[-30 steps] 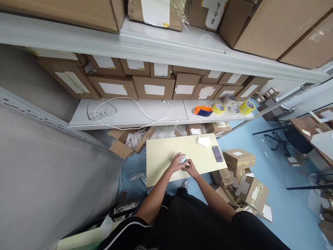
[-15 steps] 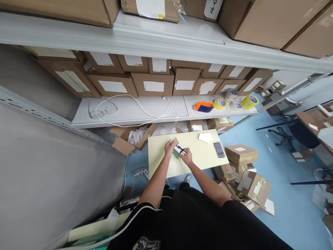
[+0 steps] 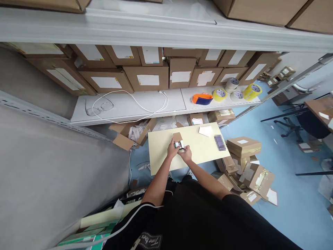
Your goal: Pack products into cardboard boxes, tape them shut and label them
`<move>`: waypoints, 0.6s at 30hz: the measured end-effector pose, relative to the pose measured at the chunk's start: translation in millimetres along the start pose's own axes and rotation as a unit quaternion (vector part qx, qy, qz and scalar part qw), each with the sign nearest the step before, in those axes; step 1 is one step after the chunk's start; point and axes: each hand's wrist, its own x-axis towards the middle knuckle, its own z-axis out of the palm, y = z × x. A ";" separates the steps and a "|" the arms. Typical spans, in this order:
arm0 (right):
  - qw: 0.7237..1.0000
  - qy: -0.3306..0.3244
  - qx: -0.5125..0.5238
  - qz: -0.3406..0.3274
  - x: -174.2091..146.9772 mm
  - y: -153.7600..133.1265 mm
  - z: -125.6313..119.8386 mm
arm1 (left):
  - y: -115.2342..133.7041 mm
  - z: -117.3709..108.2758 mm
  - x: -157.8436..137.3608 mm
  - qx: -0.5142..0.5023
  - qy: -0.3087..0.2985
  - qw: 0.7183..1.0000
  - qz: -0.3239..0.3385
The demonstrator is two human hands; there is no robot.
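Patch [image 3: 151,241] on black shirt [image 3: 208,218]: "Time", second word unclear. Box labels [image 3: 148,80] illegible.

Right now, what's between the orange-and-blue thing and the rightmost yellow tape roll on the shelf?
Another yellow roll, then some pale tape rolls, as the head view shows.

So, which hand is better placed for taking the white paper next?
Probably the right hand: the paper lies beyond it and to its right, farther from the left hand. Both hands are at the box, though.

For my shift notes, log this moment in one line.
left hand: holds small box; right hand: at box's near end; tabletop: white sheet
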 end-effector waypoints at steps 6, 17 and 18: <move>0.999 -0.045 0.019 -0.009 11.9 -6.8 -6.5 | -4.9 -17.6 -3.9 -0.122 -0.025 0.992 -0.027; 0.983 -0.077 0.163 0.040 25.6 0.2 -14.0 | -2.9 -31.0 -17.9 0.095 -0.127 0.981 0.112; 0.983 -0.085 0.158 0.026 24.4 -0.2 -14.8 | -2.6 -28.9 -18.3 0.107 -0.140 0.977 0.122</move>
